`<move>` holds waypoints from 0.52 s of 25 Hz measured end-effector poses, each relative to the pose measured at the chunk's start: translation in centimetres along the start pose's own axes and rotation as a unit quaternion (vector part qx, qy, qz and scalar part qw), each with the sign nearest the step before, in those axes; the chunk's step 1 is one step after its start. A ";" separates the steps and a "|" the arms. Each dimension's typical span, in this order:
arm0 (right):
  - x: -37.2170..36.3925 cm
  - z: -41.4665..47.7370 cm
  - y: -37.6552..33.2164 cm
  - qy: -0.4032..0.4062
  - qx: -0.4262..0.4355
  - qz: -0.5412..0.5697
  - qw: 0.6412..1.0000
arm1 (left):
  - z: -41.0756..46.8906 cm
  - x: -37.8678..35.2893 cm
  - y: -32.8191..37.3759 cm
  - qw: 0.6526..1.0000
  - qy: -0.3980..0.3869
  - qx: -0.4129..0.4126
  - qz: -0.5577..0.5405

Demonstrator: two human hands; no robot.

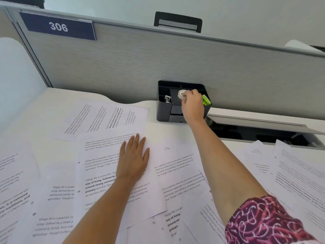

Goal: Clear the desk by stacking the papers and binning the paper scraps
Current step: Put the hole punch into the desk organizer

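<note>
Several printed white papers lie spread and overlapping across the white desk. My left hand rests flat, fingers straight, on the middle sheet. My right hand reaches far over the black desk organiser against the partition, and its fingertips pinch a white roll of tape above the organiser's middle compartment. More papers are heaped at the right. No paper scraps or bin are in sight.
A grey partition with a blue "306" sign closes the desk's far side. The organiser holds a green object and metal clips. An open cable slot runs along the back right. A black chair back shows beyond.
</note>
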State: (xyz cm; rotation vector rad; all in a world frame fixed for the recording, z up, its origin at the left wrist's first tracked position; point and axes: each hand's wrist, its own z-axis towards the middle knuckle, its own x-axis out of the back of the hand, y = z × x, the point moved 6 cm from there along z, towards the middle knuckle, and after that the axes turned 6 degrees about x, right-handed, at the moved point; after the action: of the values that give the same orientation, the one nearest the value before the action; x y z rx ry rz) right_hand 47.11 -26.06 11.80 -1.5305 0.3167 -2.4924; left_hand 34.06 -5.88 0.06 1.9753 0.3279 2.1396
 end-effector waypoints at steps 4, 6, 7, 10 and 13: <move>-0.1 0.0 -0.1 -0.004 0.008 -0.006 1.000 | 0.0 0.0 0.0 1.000 -0.003 -0.001 0.005; 0.0 -0.3 -0.3 -0.001 0.005 0.000 1.000 | 0.0 0.0 0.1 1.000 -0.002 -0.001 0.008; 0.2 -0.7 -0.4 0.008 0.002 0.008 1.000 | 0.0 0.0 0.1 1.000 -0.004 -0.002 0.010; 1.0 -3.0 -0.7 0.030 0.018 0.022 0.999 | 0.0 0.3 0.1 1.000 -0.024 -0.013 0.004; 1.1 -6.2 -1.3 0.010 0.025 0.033 0.999 | -0.6 1.3 -0.4 0.999 -0.045 -0.006 -0.001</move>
State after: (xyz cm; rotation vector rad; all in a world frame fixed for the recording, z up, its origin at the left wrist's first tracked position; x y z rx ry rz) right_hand 41.02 -24.68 10.42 -1.4529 0.3004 -2.4475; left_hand 33.37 -5.13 1.09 2.0568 0.3002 2.0378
